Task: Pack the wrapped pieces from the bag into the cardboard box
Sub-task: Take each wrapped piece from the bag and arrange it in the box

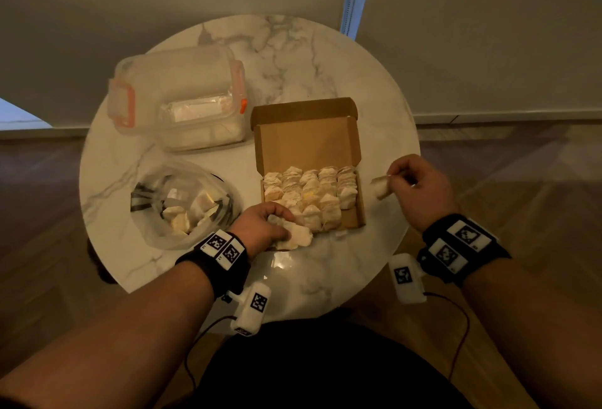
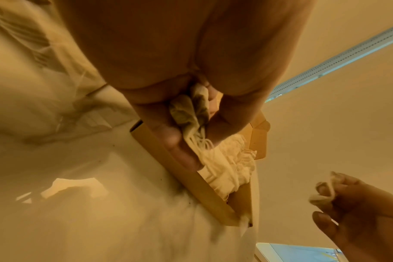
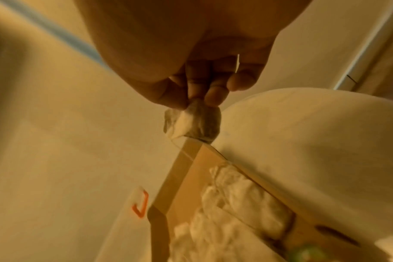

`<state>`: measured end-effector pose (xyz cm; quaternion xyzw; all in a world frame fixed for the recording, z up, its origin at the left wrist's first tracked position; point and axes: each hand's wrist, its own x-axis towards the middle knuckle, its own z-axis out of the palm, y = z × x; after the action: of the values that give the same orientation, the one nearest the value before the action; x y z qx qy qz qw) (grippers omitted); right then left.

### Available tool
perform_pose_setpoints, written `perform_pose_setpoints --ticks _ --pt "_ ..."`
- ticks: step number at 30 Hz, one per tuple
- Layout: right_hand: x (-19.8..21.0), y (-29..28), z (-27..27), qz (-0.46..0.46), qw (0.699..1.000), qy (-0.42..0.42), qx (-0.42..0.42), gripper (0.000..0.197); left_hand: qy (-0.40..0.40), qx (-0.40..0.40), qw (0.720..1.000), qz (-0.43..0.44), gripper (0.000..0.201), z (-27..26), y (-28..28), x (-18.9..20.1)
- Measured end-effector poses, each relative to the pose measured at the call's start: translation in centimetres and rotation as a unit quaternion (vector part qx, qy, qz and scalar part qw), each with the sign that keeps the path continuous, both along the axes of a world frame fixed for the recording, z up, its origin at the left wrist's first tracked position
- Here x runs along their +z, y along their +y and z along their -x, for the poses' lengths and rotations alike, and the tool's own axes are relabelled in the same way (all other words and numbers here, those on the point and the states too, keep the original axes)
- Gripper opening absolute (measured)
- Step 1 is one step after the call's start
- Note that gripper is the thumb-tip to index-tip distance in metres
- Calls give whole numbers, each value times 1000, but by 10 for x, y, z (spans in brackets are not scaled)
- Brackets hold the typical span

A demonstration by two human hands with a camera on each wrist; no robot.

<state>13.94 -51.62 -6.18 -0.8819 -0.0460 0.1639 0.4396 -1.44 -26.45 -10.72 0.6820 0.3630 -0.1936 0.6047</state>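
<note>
An open cardboard box [image 1: 306,145] lies on the round marble table [image 1: 293,57], its near half filled with rows of pale wrapped pieces [image 1: 312,190]. Left of it a clear plastic bag [image 1: 182,203] holds more pieces. My left hand [image 1: 267,226] sits at the box's near left corner and grips a bunch of wrapped pieces [image 1: 294,236], seen bunched between the fingers in the left wrist view [image 2: 191,109]. My right hand [image 1: 417,187] hovers just right of the box, pinching one wrapped piece [image 1: 381,185] [image 3: 193,122] by its top above the box [image 3: 191,177].
A clear plastic container with orange clips [image 1: 182,99] stands at the table's back left, behind the bag. One loose piece [image 1: 340,233] lies by the box's near edge. Bare marble shows behind the box and along the near edge. Wooden floor surrounds the table.
</note>
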Motion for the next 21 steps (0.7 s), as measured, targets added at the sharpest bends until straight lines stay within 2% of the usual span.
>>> perform_pose_setpoints --ticks 2,4,8,11,14,18,21 --pt "10 2 -6 -65 998 17 -11 21 -4 9 1000 7 37 1 4 4" --pt "21 5 -10 -95 995 34 21 23 -25 22 999 10 39 -4 4 12" --pt "36 10 -12 -165 979 93 77 17 -92 38 995 2 22 -25 -1 42" --pt "42 17 -7 -252 945 195 77 18 -143 32 989 6 24 -46 -8 66" --pt "48 23 0 -315 901 289 67 17 -192 13 981 -40 21 -65 -15 89" --pt "51 25 9 -309 905 274 104 11 -203 4 975 -93 27 -76 -13 101" --pt "54 27 14 -291 914 249 132 10 -178 -12 982 -56 15 -75 -23 110"
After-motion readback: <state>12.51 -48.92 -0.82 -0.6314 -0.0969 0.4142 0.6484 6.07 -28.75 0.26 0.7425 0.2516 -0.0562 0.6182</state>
